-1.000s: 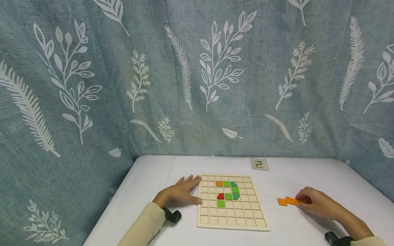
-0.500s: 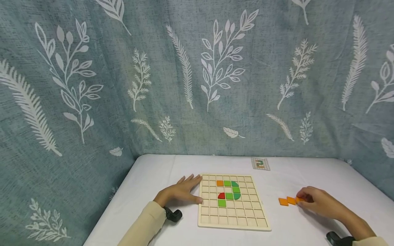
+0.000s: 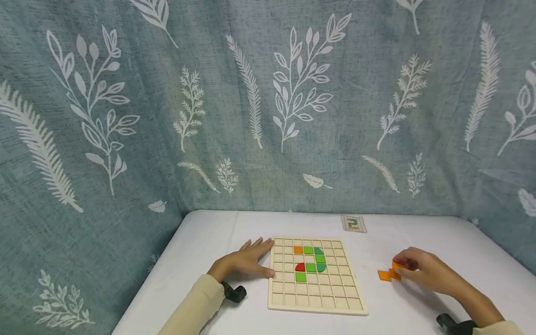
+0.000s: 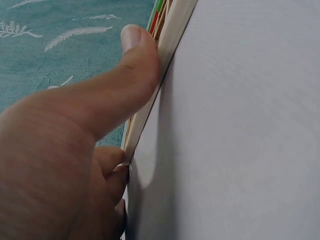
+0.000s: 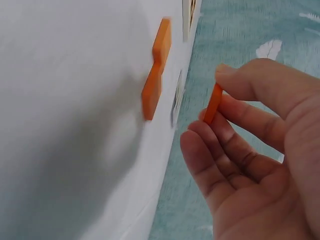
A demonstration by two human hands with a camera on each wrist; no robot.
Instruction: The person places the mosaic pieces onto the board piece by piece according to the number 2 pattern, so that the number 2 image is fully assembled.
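A wooden grid board [image 3: 314,298] lies flat on the white table, with orange, green and red tiles set in some of its squares. My left hand [image 3: 247,261] rests against the board's left edge, fingers spread and thumb touching the rim; the left wrist view shows the thumb [image 4: 125,75] along that edge. Right of the board, my right hand [image 3: 427,270] pinches an orange square tile [image 5: 213,104] between thumb and fingertips, raised off the table. Beneath and beside it, two more orange tiles [image 3: 384,275] lie on the cloth, close together.
A small pattern card [image 3: 353,224] showing a coloured figure on a grid lies behind the board, toward the right. Blue-green curtains with white leaf prints [image 3: 268,116] stand behind and to the left of the table [image 3: 226,228].
My right hand has lifted the rightmost orange tile off the table and moved it slightly left and up. The left hand and the board have stayed in place.
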